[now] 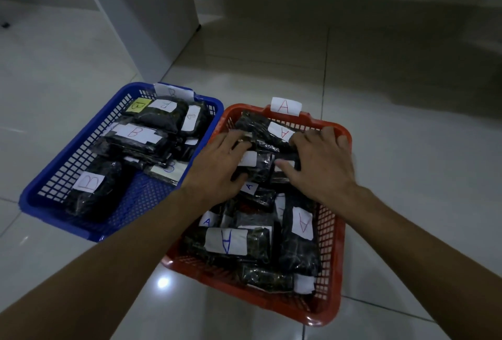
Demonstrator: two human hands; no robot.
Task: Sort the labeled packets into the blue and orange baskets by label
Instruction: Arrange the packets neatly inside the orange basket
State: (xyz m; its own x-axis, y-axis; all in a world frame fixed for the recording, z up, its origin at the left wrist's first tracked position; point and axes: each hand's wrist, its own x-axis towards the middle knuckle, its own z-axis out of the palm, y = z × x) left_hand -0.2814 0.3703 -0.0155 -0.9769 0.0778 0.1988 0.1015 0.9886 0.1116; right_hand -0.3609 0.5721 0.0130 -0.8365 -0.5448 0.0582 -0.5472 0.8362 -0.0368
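Packets (258, 168) in the orange basket (330, 244) lie under both hands' fingers (236, 147), apparently pressing not clenched; shuffling could hide labels.

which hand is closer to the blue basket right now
Left. The left hand rests on packets in the orange basket, just beside the blue basket. The right hand lies farther off, near the orange basket's far-right side.

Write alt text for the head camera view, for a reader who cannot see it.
Both hands, left hand and right hand, rest on dark packets in the orange basket, tagged A. Beside it, the blue basket holds packets labelled B, on a tiled floor.
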